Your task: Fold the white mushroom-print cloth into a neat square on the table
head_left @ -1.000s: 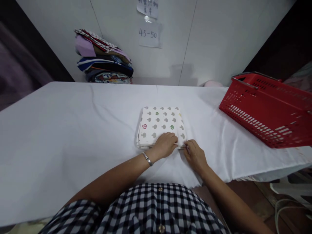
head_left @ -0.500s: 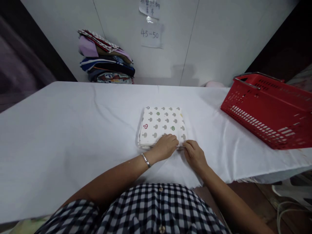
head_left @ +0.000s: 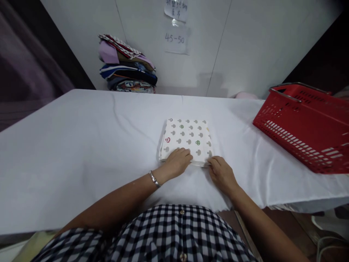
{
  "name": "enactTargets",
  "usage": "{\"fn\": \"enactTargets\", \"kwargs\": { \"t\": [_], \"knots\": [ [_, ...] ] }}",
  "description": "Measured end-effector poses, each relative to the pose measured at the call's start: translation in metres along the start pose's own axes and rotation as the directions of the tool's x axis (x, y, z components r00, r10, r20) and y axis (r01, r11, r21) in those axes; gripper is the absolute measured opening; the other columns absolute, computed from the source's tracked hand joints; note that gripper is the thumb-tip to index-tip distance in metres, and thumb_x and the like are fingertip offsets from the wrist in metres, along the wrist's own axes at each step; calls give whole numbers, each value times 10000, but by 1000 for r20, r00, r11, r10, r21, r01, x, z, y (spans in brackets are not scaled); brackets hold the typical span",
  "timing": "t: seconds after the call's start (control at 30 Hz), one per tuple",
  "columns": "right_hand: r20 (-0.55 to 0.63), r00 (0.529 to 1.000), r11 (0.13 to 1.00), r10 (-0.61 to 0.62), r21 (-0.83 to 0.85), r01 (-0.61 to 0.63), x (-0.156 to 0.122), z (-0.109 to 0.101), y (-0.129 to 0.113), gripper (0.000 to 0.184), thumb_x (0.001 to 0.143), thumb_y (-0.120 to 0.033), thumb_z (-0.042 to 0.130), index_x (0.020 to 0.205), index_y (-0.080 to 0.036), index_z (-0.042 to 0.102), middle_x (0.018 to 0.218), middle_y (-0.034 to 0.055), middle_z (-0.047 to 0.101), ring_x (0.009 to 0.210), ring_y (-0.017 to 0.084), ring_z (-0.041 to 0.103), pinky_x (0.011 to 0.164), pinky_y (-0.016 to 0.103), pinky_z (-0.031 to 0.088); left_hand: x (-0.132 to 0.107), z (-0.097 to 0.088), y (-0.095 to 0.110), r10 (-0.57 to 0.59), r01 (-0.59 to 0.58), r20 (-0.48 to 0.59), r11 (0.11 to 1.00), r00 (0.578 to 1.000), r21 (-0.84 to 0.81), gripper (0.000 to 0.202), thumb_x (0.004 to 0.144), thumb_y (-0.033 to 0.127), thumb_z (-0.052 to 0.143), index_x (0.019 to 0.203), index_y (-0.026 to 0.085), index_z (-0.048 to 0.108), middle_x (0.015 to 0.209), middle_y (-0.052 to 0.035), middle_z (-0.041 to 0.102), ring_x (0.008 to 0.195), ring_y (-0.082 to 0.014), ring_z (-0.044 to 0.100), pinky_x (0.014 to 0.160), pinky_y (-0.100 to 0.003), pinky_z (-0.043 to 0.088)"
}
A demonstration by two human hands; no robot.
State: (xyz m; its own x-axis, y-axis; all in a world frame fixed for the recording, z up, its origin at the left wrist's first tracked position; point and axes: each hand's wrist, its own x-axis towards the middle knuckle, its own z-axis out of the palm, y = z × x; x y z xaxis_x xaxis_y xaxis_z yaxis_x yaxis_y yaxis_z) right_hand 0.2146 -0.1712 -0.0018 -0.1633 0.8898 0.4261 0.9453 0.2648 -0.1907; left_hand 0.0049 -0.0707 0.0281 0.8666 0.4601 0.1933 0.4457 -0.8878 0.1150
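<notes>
A white cloth (head_left: 185,136) printed with grey, green and red mushrooms lies folded into a thick square on the table. My left hand (head_left: 178,162) is closed at its near edge, left of the middle, with the fingers bent over the layers. At the near right corner my right hand (head_left: 221,174) pinches the cloth between thumb and fingers. Several layers show along the near edge between both hands. The undersides of the fingers are hidden.
A white tablecloth (head_left: 122,145) covers the table. On the right stands a red plastic basket (head_left: 308,127) with metal handles. A stack of folded fabrics (head_left: 129,67) sits at the back left by the wall, under paper signs (head_left: 176,39).
My left hand has slid left along the near edge, away from my right hand, which still pinches the corner. The whole view has shifted slightly.
</notes>
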Motion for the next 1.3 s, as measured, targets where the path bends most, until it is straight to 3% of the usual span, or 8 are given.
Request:
{"fn": "enactTargets", "kwargs": {
  "t": [0.3, 0.63, 0.83, 1.3],
  "knots": [
    [-34, 999, 1000, -20, 6, 21, -8, 3, 6, 214, 832, -128, 438, 1007, -179, 550, 960, 94, 574, 890, 217, 523, 724, 347, 474, -3, 4, -2, 71, -72, -35, 997, 997, -16, 165, 921, 180, 387, 882, 167, 547, 891, -44, 532, 836, -176, 464, 721, -315, 362],
    [30, 992, 992, -123, -39, 124, 10, -7, -7, 277, 843, -142, 435, 1090, -164, 558, 1008, 102, 582, 889, 230, 505, 724, 364, 436, -6, 0, 2, -1, -1, -41, 999, 999, -34, 103, 905, 226, 471, 901, 168, 556, 922, -38, 539, 862, -175, 467, 739, -308, 365],
    [124, 984, 991, -127, -21, 130, 19, -15, -7, 227, 887, -187, 417, 1024, -195, 599, 937, 82, 598, 832, 211, 518, 679, 340, 426, -8, -1, -1, 9, -10, -37, 999, 999, -33, 177, 927, 203, 410, 882, 173, 579, 885, -33, 549, 814, -163, 473, 713, -305, 362],
    [191, 958, 956, -214, -163, 246, 27, -11, -7, 202, 864, -101, 411, 834, -186, 591, 804, 61, 562, 736, 185, 466, 627, 307, 356, -3, 5, 0, 18, -15, -41, 997, 999, 74, 203, 919, 161, 391, 770, 172, 528, 826, -22, 526, 756, -155, 448, 647, -307, 329]
  ]
}}
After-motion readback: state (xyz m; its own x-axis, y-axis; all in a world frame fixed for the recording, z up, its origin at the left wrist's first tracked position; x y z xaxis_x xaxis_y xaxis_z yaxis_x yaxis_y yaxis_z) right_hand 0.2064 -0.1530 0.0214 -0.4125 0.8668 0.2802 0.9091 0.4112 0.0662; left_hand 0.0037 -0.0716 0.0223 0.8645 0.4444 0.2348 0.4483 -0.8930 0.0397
